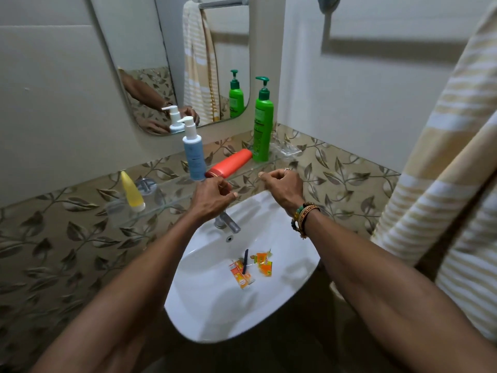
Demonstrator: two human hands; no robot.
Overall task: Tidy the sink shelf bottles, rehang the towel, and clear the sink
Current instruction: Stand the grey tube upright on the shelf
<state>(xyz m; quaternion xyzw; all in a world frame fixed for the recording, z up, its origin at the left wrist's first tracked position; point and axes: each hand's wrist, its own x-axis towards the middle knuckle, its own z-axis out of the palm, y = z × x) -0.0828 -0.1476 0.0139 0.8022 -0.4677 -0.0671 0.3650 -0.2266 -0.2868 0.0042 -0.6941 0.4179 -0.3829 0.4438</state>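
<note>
Head view: a clear glass shelf [169, 184] carries 4 bottles. A tapered yellow tube [131, 192] stands cap-down at its left end and a cylindrical pale-blue pump bottle [194, 154] is upright mid-shelf. A smooth orange-red bottle [231, 162] lies on its side just beside it, and a tall green pump bottle [263, 127] is upright toward the right end. The glossy white sink [295, 238] below holds crumpled orange sachets [265, 265] and a dark stick [245, 261]. A beige-and-white striped towel [443, 184] hangs at right. The left hand [212, 195] and right hand [282, 184] hover at the shelf's front edge, fingers curled, holding nothing.
</note>
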